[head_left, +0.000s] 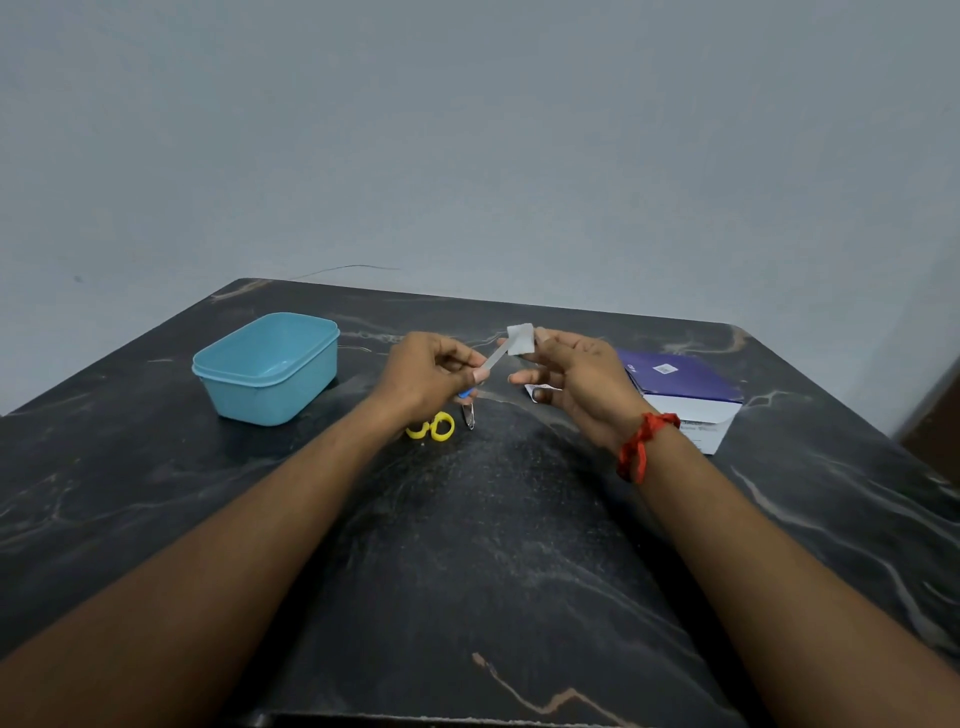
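Note:
My left hand (427, 375) pinches the lower end of a thin pale strip (493, 359), with a bit of blue showing under its fingers. The strip slants up to a small white square pad (520, 339), which my right hand (574, 375) holds at its fingertips above the black marble table (478, 545). A red thread is tied round my right wrist. Both hands hover over the middle of the table.
An open light-blue plastic box (267, 366) stands at the left. Yellow-handled scissors (432, 429) and a metal clip (470, 415) lie below my left hand. A purple and white carton (685, 395) sits at the right. A grey wall rises behind.

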